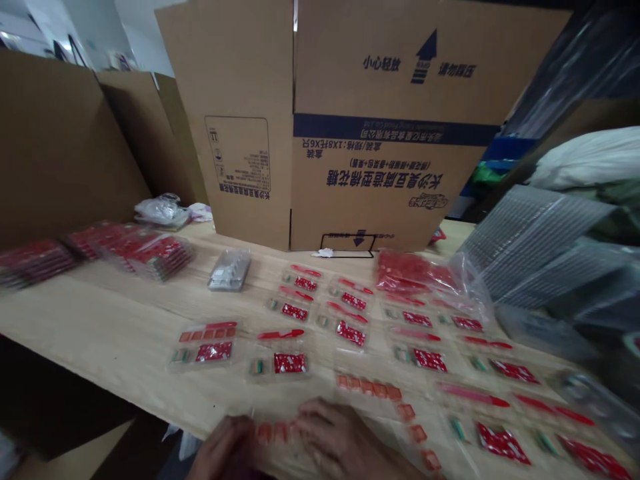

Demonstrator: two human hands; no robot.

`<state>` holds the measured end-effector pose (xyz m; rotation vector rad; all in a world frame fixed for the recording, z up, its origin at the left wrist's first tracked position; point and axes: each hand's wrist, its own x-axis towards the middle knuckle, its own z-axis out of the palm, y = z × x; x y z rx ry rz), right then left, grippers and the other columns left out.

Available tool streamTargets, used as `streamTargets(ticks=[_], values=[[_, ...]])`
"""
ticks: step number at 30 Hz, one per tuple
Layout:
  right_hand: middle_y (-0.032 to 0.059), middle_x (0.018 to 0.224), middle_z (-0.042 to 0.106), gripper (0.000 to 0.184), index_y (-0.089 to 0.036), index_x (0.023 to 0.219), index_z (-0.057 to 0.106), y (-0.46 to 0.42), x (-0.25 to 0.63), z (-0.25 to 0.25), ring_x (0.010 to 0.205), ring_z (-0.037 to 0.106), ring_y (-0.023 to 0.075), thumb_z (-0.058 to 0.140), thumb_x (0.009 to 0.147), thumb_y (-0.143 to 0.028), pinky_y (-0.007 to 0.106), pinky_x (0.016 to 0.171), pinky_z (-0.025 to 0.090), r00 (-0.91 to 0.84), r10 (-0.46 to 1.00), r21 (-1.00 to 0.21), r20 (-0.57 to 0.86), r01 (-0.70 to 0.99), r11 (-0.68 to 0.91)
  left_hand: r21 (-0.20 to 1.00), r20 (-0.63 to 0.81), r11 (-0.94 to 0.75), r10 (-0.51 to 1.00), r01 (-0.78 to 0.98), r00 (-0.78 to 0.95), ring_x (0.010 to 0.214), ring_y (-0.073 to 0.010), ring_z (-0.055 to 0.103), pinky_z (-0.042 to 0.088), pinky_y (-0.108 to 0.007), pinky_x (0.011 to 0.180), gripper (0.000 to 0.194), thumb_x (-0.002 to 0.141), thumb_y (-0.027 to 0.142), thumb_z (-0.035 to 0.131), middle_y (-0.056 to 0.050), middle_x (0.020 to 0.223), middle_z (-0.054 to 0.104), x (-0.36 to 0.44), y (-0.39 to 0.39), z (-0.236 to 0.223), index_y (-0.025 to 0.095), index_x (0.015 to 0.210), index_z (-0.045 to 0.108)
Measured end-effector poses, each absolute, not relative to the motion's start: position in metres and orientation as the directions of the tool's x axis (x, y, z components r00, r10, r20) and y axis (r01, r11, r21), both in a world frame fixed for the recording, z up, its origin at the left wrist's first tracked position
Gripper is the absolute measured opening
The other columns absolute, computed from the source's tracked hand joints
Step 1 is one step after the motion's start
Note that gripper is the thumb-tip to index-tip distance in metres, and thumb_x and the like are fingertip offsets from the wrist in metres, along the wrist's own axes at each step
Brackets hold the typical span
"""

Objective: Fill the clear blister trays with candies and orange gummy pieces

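At the bottom edge, a short row of small orange square pieces (277,432) lies between my two hands. My left hand (225,445) has its curled fingers at the left end of that row. Against the right end press the bent fingers of my right hand (343,437). Both hands are blurred, and their undersides are hidden. More orange pieces (369,388) run in a curved line to the right of my right hand. Nearest ahead is a clear tray (280,367) with a red pen-like stick and a red dotted packet. Another tray (205,343) also holds orange pieces.
Several similar trays (430,347) spread across the wooden table (125,327). A large cardboard box (370,160) stands at the back. Red packages (145,250) are stacked at left, a clear plastic case (230,270) nearer the middle, and stacked clear trays (540,233) at right.
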<state>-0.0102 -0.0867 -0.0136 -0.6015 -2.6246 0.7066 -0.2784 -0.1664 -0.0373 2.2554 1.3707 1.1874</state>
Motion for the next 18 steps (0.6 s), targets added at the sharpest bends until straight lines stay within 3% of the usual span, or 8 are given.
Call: streamTargets(ticks=[2,4,5,8,11,14,16,18], values=[[0.0053,0.107,0.064,0.020,-0.021,0.105,0.062,-0.067,-0.019,0.002,0.095,0.060,0.0166,0.050,0.091,-0.026,0.026,0.080,0.049,-0.764,0.611,-0.700,0.207,0.321,0.638,0.723,0.388,-0.364,0.917,0.587,0.091,0.073,-0.0157,0.068,0.056,-0.020,0.063,0.022,0.091,0.035,0.045,-0.003,0.079,0.071,-0.278,-0.146,-0.019,0.023,0.091,0.063],[0.0027,0.094,0.066,0.018,-0.020,0.104,0.062,-0.039,-0.032,0.010,0.085,0.062,0.0154,0.053,0.089,-0.023,0.025,0.073,0.049,-0.664,0.728,-0.795,0.173,0.342,0.501,0.792,0.184,-0.145,0.983,0.593,-0.005,0.069,-0.0165,0.065,0.053,-0.023,0.062,0.024,0.087,0.037,0.048,-0.002,0.073,0.069,-0.280,-0.116,0.000,0.020,0.081,0.063],[0.0016,0.090,0.067,0.021,-0.019,0.108,0.060,-0.024,-0.040,0.010,0.081,0.063,0.0151,0.053,0.088,-0.021,0.024,0.071,0.050,-0.614,0.775,-0.815,0.151,0.367,0.449,0.789,0.078,-0.031,0.996,0.614,-0.050,0.070,-0.0168,0.065,0.053,-0.025,0.063,0.023,0.084,0.036,0.049,-0.002,0.073,0.069,-0.281,-0.099,0.007,0.019,0.080,0.064],[0.0030,0.088,0.067,0.029,-0.015,0.115,0.054,0.016,-0.061,0.002,0.080,0.063,0.0167,0.051,0.087,-0.015,0.027,0.071,0.051,-0.502,0.855,-0.795,0.133,0.461,0.394,0.726,-0.013,0.100,0.991,0.681,-0.131,0.062,-0.0162,0.062,0.048,-0.025,0.057,0.016,0.076,0.023,0.053,0.002,0.059,0.063,-0.285,-0.048,0.018,0.016,0.065,0.061],[0.0090,0.103,0.065,0.031,-0.015,0.114,0.056,0.034,-0.074,-0.008,0.096,0.061,0.0223,0.053,0.083,-0.011,0.036,0.085,0.049,-0.463,0.870,-0.733,0.168,0.532,0.425,0.614,-0.046,0.197,0.976,0.764,-0.214,0.057,-0.0150,0.059,0.046,-0.027,0.056,0.018,0.075,0.014,0.056,0.005,0.053,0.056,-0.284,-0.018,0.014,0.016,0.058,0.057],[0.0113,0.113,0.060,0.036,-0.016,0.117,0.057,0.029,-0.077,-0.015,0.109,0.054,0.0248,0.057,0.081,-0.011,0.039,0.097,0.043,-0.458,0.869,-0.662,0.188,0.595,0.456,0.507,-0.039,0.248,0.963,0.825,-0.265,0.075,-0.0177,0.066,0.049,-0.031,0.070,0.011,0.080,0.008,0.052,-0.002,0.074,0.067,-0.277,-0.014,0.007,0.013,0.082,0.062],[0.0118,0.114,0.059,0.037,-0.016,0.120,0.057,0.022,-0.077,-0.017,0.110,0.053,0.0253,0.055,0.083,-0.012,0.039,0.098,0.042,-0.448,0.875,-0.620,0.181,0.639,0.455,0.456,-0.027,0.251,0.963,0.854,-0.269,0.095,-0.0208,0.066,0.048,-0.033,0.082,0.026,0.083,0.007,0.044,-0.012,0.099,0.069,-0.272,-0.017,0.004,0.008,0.105,0.058],[0.0134,0.115,0.058,0.035,-0.014,0.119,0.058,0.018,-0.078,-0.019,0.111,0.052,0.0278,0.051,0.085,-0.012,0.043,0.100,0.041,-0.427,0.890,-0.578,0.160,0.691,0.435,0.413,-0.041,0.239,0.969,0.879,-0.244,0.107,-0.0224,0.063,0.045,-0.033,0.090,0.034,0.085,0.007,0.040,-0.017,0.113,0.065,-0.269,-0.019,0.003,0.006,0.116,0.053]])
